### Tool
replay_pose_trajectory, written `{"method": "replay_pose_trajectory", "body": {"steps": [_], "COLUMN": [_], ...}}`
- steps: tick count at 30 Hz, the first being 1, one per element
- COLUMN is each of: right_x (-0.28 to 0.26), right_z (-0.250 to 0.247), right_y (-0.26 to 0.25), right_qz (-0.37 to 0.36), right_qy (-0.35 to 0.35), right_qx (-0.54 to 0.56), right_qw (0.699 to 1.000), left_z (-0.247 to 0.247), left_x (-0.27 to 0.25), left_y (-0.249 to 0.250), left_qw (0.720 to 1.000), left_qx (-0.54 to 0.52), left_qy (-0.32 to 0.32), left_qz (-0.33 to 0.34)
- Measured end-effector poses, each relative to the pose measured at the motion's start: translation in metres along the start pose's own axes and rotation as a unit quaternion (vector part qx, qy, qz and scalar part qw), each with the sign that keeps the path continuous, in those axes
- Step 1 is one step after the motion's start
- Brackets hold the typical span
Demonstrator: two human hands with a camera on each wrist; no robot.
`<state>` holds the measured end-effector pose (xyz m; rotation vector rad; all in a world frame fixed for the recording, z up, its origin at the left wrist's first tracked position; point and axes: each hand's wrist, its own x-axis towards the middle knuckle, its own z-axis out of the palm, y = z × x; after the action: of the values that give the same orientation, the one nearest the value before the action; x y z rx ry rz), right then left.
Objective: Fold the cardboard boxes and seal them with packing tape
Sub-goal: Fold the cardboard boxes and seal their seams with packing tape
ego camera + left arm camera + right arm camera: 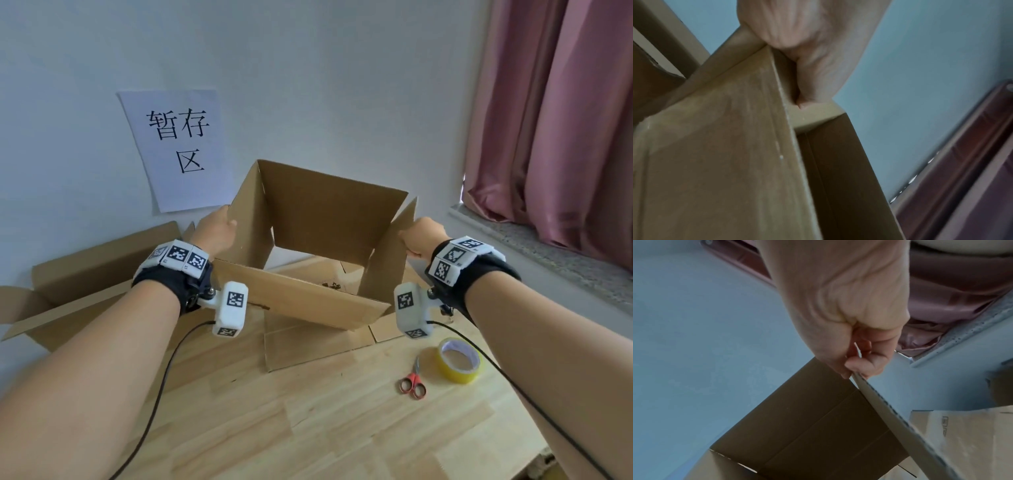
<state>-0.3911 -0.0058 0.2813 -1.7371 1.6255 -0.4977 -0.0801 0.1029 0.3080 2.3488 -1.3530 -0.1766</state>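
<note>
Your forearms reach in from both sides: your left hand (pixel 214 229) grips the left flap of the cardboard box (pixel 308 246), your right hand (pixel 424 236) pinches the right flap, fingers clamped on cardboard. The box stands open on the tabletop (pixel 308 411) between your hands, its long axis running hand to hand, so I'd fold both flaps inward next.

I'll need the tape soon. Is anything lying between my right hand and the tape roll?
Nothing visible does. The right hand grips the cardboard box; the tape roll lies on bare table below it, scissors to its left.
</note>
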Motion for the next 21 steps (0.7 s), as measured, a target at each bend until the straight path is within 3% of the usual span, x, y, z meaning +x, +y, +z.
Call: {"method": "replay_pose_trajectory", "body": {"steps": [5,7,10,13,18,21], "right_x": [-0.019,-0.021,-0.021,-0.013,-0.009,-0.013], "right_z": [0.025,0.035,0.033,0.021,0.016,0.022], "right_y": [-0.017,-0.020,-0.031,-0.045,-0.046,-0.041], "right_qz": [0.008,-0.005,-0.017,-0.036,-0.034,-0.024], "right_qy": [-0.120,-0.121,-0.053,-0.025,-0.049,-0.062], "right_qx": [-0.100,-0.104,-0.112,-0.116,-0.187,-0.185], "right_qw": [0.988,0.987,0.992,0.992,0.980,0.981], "left_z": [-0.004,-0.001,0.000,-0.003,0.011,0.021], "left_x": [0.002,0.003,0.003,0.004,0.009,0.008], "left_y": [-0.004,-0.008,-0.015,-0.020,-0.035,-0.039], "left_qw": [0.996,0.993,0.992,0.993,0.994,0.993], "left_qx": [-0.046,-0.056,-0.063,-0.069,-0.012,-0.012], "left_qy": [0.055,0.069,0.065,0.045,-0.062,-0.079], "left_qz": [-0.061,-0.077,-0.083,-0.080,-0.091,-0.091]}}
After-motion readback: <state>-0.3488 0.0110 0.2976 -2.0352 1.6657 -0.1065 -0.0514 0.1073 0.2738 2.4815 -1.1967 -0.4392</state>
